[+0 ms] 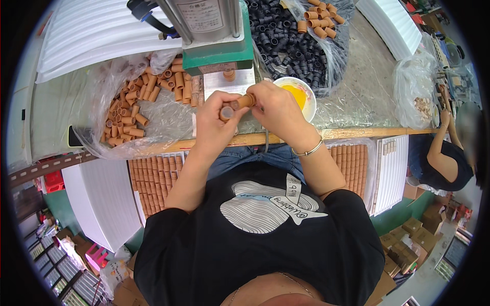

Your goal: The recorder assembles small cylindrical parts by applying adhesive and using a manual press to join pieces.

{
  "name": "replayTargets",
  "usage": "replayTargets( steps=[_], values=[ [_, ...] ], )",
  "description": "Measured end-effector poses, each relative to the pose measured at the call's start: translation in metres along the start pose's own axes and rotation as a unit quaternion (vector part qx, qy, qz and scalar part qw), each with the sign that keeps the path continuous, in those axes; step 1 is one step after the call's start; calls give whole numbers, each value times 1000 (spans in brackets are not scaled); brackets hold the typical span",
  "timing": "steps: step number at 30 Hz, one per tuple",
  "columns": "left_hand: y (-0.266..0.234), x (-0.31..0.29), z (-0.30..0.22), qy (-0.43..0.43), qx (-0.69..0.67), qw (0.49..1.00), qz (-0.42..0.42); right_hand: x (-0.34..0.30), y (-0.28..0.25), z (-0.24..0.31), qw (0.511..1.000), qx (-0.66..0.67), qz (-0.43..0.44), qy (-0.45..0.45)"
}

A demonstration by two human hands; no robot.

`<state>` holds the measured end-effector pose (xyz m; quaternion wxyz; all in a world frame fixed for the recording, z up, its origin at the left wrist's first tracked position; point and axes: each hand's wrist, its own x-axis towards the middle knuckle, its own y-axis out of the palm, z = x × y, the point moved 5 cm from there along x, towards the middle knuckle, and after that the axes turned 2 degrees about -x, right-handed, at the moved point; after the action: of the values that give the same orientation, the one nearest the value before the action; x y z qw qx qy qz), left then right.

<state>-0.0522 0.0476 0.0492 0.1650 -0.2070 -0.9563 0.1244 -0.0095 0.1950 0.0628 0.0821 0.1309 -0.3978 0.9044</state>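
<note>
Over the table's near edge my two hands meet in front of a small press. My left hand (214, 122) is closed on a short brown tube (227, 113), its round end facing up. A second orange-brown tube (246, 100) lies between the hands, pinched by the fingers of my right hand (278, 108); its left end meets my left fingers. Whether the two pieces are joined cannot be seen. Just behind, the green press head (218, 62) stands above a metal plate (212, 84), with a round brown piece (229, 75) under it.
Loose orange-brown tubes (125, 115) lie in clear plastic at left. Black fittings (286, 43) heap behind a white bowl (312, 104) of yellow liquid (294, 96). Rows of tubes (155, 181) sit below the wooden edge (352, 133). Another person (441, 163) works at far right.
</note>
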Motion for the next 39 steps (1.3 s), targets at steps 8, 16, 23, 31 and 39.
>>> replayTargets(
  steps=[8,16,23,31,39],
  values=[
    [-20,38,39,17,108,991,-75,17,5,-23,994,53,-52,77],
    [-52,51,85,-73,-90,993,-22,58,51,-38,995,-50,33,82],
    [-43,-3,69,-208,-367,902,92,30,20,-17,995,-74,-19,63],
    [-6,-13,38,-158,-272,926,208,-6,18,8,975,202,81,46],
    [-14,-23,37,-160,1,985,71,-12,35,10,986,130,38,102]
  ],
)
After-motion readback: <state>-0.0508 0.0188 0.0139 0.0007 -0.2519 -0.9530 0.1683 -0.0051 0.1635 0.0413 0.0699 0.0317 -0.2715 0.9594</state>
